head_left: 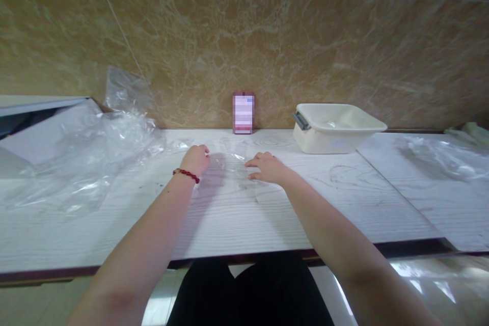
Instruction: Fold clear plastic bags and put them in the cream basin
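A thin, see-through plastic bag lies nearly flat on the white wood-grain table, hard to tell from the surface. At its left edge is my left hand, with a red bead bracelet on the wrist; its fingers are curled closed on the plastic, and the fingertips are partly hidden. My right hand rests palm down on the bag's right side, fingers stretched out and thumb apart.
A phone leans upright against the brown marbled wall. Right of it stands a white plastic bin with a grey latch. Crumpled clear plastic and an open white box fill the left side. More clear plastic lies far right.
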`<state>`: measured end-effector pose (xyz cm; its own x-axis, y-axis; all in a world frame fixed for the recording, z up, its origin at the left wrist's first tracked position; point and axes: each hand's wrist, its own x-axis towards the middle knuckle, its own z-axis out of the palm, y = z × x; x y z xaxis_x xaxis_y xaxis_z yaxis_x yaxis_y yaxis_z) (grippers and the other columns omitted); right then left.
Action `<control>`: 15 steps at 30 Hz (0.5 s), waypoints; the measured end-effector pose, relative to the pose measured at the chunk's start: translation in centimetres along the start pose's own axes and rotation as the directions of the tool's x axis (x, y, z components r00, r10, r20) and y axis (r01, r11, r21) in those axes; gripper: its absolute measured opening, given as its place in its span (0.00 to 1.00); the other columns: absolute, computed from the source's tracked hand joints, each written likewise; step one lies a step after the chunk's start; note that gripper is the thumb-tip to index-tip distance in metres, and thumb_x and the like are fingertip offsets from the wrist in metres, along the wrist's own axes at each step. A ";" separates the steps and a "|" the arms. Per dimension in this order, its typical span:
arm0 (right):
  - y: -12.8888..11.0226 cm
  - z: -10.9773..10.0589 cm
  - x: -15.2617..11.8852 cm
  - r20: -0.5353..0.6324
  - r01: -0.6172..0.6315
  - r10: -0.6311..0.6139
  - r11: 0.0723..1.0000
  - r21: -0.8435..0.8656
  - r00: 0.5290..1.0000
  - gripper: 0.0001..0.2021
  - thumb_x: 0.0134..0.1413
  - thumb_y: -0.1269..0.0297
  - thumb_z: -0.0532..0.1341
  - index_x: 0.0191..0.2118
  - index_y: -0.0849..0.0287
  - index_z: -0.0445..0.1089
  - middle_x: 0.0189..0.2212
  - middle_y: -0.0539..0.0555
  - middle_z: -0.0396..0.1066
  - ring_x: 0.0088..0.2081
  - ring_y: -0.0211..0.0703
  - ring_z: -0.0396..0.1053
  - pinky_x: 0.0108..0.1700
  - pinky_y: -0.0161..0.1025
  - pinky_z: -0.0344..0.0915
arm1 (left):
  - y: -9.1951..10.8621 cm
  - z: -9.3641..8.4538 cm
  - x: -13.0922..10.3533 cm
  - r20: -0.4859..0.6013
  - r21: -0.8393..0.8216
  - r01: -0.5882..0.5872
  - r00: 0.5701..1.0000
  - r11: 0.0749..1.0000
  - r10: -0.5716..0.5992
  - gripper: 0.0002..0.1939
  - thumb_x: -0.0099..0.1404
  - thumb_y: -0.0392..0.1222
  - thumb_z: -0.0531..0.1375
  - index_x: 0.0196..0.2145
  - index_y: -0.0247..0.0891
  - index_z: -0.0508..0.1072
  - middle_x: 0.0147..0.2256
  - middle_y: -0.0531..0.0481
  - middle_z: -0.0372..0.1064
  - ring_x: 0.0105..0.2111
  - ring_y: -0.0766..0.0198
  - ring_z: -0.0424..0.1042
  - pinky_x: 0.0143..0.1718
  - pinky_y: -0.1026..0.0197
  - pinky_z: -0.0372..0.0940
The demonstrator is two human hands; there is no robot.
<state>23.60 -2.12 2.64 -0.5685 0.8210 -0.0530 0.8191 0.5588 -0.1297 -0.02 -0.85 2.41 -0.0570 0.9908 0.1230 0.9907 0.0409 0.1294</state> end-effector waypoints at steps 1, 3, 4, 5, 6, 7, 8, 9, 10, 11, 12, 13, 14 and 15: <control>0.0 0.0 0.0 -0.001 0.000 0.000 1.000 0.004 1.000 0.22 0.45 0.49 0.55 0.48 0.44 0.61 0.43 0.54 0.60 0.44 0.47 0.57 0.44 0.40 0.53 | -1.1 -0.1 0.4 0.005 0.039 0.072 0.997 0.997 -0.073 0.16 0.53 0.37 0.50 0.38 0.31 0.71 0.36 0.39 0.70 0.37 0.56 0.68 0.39 0.60 0.61; 0.0 0.0 0.0 -0.002 -0.003 0.003 1.000 0.008 1.000 0.22 0.44 0.49 0.56 0.48 0.44 0.61 0.43 0.54 0.60 0.44 0.47 0.57 0.43 0.41 0.53 | -3.1 -0.1 1.1 0.070 0.100 0.159 0.984 0.982 -0.166 0.17 0.52 0.37 0.49 0.37 0.28 0.71 0.35 0.36 0.70 0.37 0.52 0.68 0.36 0.58 0.62; 0.0 0.0 0.0 -0.004 -0.003 0.003 1.000 0.008 1.000 0.22 0.44 0.49 0.56 0.48 0.44 0.61 0.43 0.54 0.60 0.44 0.47 0.57 0.43 0.41 0.53 | -3.9 -0.1 1.4 0.106 0.119 0.175 0.977 0.977 -0.187 0.17 0.52 0.38 0.49 0.35 0.27 0.71 0.35 0.34 0.70 0.37 0.51 0.68 0.35 0.58 0.62; 0.0 -0.1 0.0 -0.003 -0.002 0.002 1.000 0.009 1.000 0.22 0.44 0.49 0.56 0.48 0.44 0.61 0.43 0.54 0.60 0.44 0.47 0.57 0.43 0.41 0.53 | -4.5 0.1 1.6 0.134 0.127 0.183 0.971 0.975 -0.200 0.17 0.52 0.39 0.49 0.35 0.27 0.72 0.35 0.33 0.69 0.37 0.50 0.68 0.35 0.58 0.62; 0.0 -0.1 0.0 -0.002 -0.002 0.002 1.000 0.009 1.000 0.22 0.44 0.50 0.56 0.48 0.45 0.61 0.44 0.54 0.60 0.44 0.47 0.56 0.43 0.41 0.53 | -5.0 0.2 1.7 0.154 0.130 0.187 0.966 0.974 -0.206 0.18 0.52 0.40 0.49 0.34 0.27 0.72 0.36 0.33 0.69 0.37 0.49 0.68 0.34 0.57 0.62; -0.1 -0.1 0.0 -0.001 -0.002 0.002 1.000 0.011 1.000 0.22 0.44 0.50 0.56 0.48 0.45 0.61 0.44 0.54 0.60 0.44 0.47 0.56 0.43 0.41 0.53 | -5.2 0.4 1.8 0.164 0.127 0.189 0.964 0.974 -0.209 0.19 0.52 0.42 0.49 0.34 0.26 0.72 0.36 0.32 0.69 0.38 0.49 0.68 0.34 0.57 0.62; 0.0 -0.1 0.0 -0.002 0.000 0.000 1.000 0.013 1.000 0.22 0.44 0.50 0.56 0.48 0.45 0.61 0.44 0.54 0.60 0.44 0.47 0.56 0.43 0.41 0.53 | -5.2 0.5 1.8 0.167 0.120 0.192 0.963 0.974 -0.211 0.20 0.53 0.43 0.48 0.34 0.26 0.72 0.37 0.32 0.69 0.38 0.49 0.68 0.35 0.57 0.61; 0.0 -0.1 0.0 -0.004 -0.001 0.001 1.000 0.016 1.000 0.22 0.44 0.50 0.56 0.48 0.45 0.62 0.44 0.54 0.60 0.44 0.47 0.56 0.43 0.41 0.53 | -5.1 0.5 1.8 0.167 0.113 0.192 0.963 0.975 -0.210 0.21 0.53 0.45 0.48 0.35 0.26 0.72 0.37 0.32 0.69 0.38 0.48 0.67 0.35 0.56 0.61; 0.0 -0.1 0.0 -0.005 -0.001 0.001 1.000 0.019 1.000 0.22 0.44 0.50 0.56 0.48 0.45 0.62 0.44 0.54 0.60 0.44 0.47 0.56 0.43 0.41 0.53 | -5.0 0.6 1.8 0.168 0.106 0.189 0.964 0.976 -0.205 0.23 0.54 0.47 0.47 0.35 0.26 0.72 0.37 0.32 0.69 0.39 0.49 0.67 0.36 0.56 0.61; 0.0 0.0 0.0 -0.008 0.002 -0.002 1.000 0.021 1.000 0.22 0.44 0.50 0.56 0.48 0.46 0.62 0.43 0.54 0.60 0.44 0.47 0.57 0.44 0.41 0.53 | -4.8 0.6 1.7 0.170 0.099 0.181 0.966 0.978 -0.196 0.24 0.54 0.49 0.47 0.36 0.27 0.72 0.38 0.33 0.69 0.39 0.49 0.67 0.36 0.57 0.61; 0.0 0.0 0.0 -0.011 0.006 -0.006 1.000 0.023 1.000 0.22 0.44 0.50 0.56 0.47 0.46 0.62 0.43 0.54 0.60 0.44 0.47 0.57 0.44 0.41 0.53 | -4.6 0.6 1.6 0.172 0.091 0.170 0.968 0.981 -0.184 0.24 0.54 0.50 0.47 0.37 0.27 0.71 0.39 0.34 0.68 0.40 0.49 0.67 0.37 0.57 0.61; 0.1 0.1 0.0 -0.015 0.010 -0.010 1.000 0.025 1.000 0.22 0.44 0.50 0.56 0.47 0.45 0.62 0.43 0.54 0.60 0.44 0.47 0.57 0.44 0.41 0.53 | -4.4 0.5 1.6 0.171 0.083 0.159 0.970 0.984 -0.171 0.25 0.53 0.50 0.48 0.38 0.28 0.71 0.40 0.35 0.68 0.41 0.49 0.66 0.38 0.57 0.60; 0.1 0.1 0.1 -0.018 0.014 -0.013 1.000 0.026 1.000 0.22 0.44 0.49 0.56 0.47 0.45 0.62 0.43 0.54 0.60 0.44 0.47 0.57 0.44 0.41 0.53 | -4.3 0.5 1.5 0.166 0.074 0.151 0.973 0.986 -0.162 0.24 0.53 0.51 0.48 0.38 0.29 0.71 0.40 0.36 0.68 0.41 0.50 0.66 0.38 0.57 0.60; 0.2 0.2 0.1 -0.021 0.017 -0.016 1.000 0.026 1.000 0.22 0.44 0.49 0.56 0.47 0.45 0.62 0.43 0.54 0.60 0.44 0.47 0.57 0.44 0.41 0.53 | -4.3 0.5 1.5 0.159 0.063 0.150 0.974 0.987 -0.158 0.24 0.52 0.50 0.49 0.39 0.30 0.70 0.41 0.37 0.68 0.42 0.50 0.66 0.39 0.58 0.60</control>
<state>23.68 -1.99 2.47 -0.5798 0.8142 -0.0303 0.8073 0.5691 -0.1561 -4.28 0.52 1.51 -0.1929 0.9795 -0.0571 0.9767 0.1973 0.0842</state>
